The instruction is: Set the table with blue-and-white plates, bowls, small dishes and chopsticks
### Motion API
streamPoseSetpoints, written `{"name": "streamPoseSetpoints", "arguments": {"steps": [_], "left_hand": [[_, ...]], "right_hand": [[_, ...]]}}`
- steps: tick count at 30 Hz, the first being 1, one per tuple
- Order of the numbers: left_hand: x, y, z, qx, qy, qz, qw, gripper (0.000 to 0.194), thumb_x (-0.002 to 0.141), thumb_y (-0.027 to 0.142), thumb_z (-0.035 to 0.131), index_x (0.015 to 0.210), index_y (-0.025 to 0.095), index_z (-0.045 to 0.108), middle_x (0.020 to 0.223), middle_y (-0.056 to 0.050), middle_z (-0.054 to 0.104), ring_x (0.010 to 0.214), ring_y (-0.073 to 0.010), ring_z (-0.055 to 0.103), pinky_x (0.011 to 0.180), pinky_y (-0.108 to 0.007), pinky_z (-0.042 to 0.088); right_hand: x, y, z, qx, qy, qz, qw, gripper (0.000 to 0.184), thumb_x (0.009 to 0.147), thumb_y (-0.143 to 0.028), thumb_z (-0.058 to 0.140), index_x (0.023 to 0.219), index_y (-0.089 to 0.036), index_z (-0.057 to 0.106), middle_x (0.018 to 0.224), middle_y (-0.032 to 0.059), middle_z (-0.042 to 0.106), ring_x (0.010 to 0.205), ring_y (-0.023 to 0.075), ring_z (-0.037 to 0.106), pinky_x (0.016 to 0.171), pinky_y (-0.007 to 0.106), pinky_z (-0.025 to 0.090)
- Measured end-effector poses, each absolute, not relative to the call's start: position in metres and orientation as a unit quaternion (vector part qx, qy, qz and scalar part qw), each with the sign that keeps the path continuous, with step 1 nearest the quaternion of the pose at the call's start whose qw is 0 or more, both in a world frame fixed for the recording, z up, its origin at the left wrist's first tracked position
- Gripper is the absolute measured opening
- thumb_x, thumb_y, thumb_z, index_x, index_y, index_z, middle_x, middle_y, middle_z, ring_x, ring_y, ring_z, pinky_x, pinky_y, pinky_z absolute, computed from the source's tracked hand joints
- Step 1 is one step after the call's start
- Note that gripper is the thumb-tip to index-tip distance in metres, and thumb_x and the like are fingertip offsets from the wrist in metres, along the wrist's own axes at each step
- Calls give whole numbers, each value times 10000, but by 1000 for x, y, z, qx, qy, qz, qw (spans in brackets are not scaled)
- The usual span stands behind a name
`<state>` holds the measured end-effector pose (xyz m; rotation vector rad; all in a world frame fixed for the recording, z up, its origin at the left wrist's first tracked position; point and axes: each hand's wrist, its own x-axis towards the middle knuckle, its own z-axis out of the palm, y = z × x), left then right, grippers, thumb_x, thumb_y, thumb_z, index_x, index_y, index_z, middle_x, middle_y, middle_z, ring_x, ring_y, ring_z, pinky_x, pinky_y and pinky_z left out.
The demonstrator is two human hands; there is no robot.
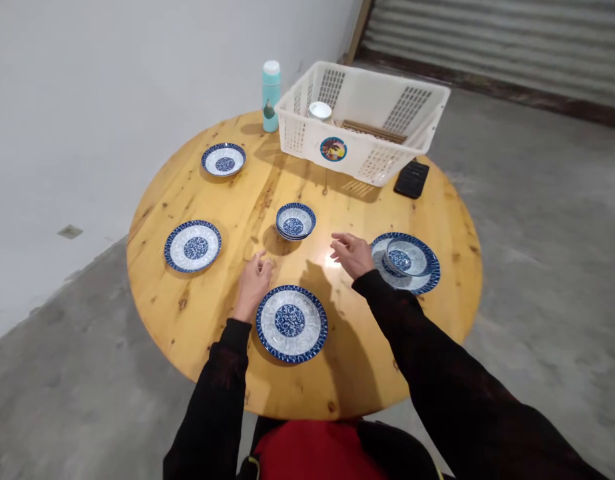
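Note:
My left hand (254, 283) hovers over the table at the upper left of the nearest blue-and-white plate (291, 324), its fingers loosely bent and holding nothing. My right hand (352, 255) is empty too, fingers apart and pointing left. It lies between a small stack of blue-rimmed bowls (296, 221) near the table's middle and a plate (434, 279) at the right. On that right plate sits a single bowl (406, 257). Two more plates, one at the left (193, 247) and one at the back left (223, 160), lie flat on the wood.
A white plastic basket (307, 143) stands at the back of the round wooden table (187, 340), with white bowls (319, 111) and chopsticks (373, 131) inside. Left of it is a turquoise bottle (271, 97). A black phone (411, 179) lies by its right corner. A wall rises at the left.

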<state>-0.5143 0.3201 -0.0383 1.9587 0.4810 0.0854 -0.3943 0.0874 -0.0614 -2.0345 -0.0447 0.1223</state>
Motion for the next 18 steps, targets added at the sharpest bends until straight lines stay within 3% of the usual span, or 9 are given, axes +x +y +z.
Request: {"name": "streamPoseSetpoints", "arguments": {"steps": [6, 12, 18], "left_hand": [[-432, 326, -55, 854, 174, 58, 487, 464, 949, 307, 525, 1357, 98, 591, 833, -77, 724, 757, -212, 682, 782, -323, 503], [-404, 322, -65, 866, 150, 54, 474, 396, 958, 303, 519, 1300, 134, 627, 752, -39, 704, 678, -190, 658, 732, -302, 497], [-401, 313, -69, 870, 150, 66, 465, 340, 990, 302, 525, 1257, 114, 620, 744, -33, 678, 711, -189, 674, 811, -338, 526]], "right_hand": [[-332, 119, -78, -887, -45, 44, 458, 447, 833, -301, 493, 1176, -93, 689, 835, 80, 719, 653, 198, 702, 712, 363, 591], [-315, 132, -86, -912, -96, 17, 399, 360, 838, -287, 504, 1062, -144, 747, 791, 66, 713, 772, 230, 699, 769, 350, 560], [-311, 130, -94, -914, -132, 4, 383, 330, 876, -256, 462, 1011, -145, 742, 850, 82, 697, 857, 250, 697, 788, 380, 563]]}}
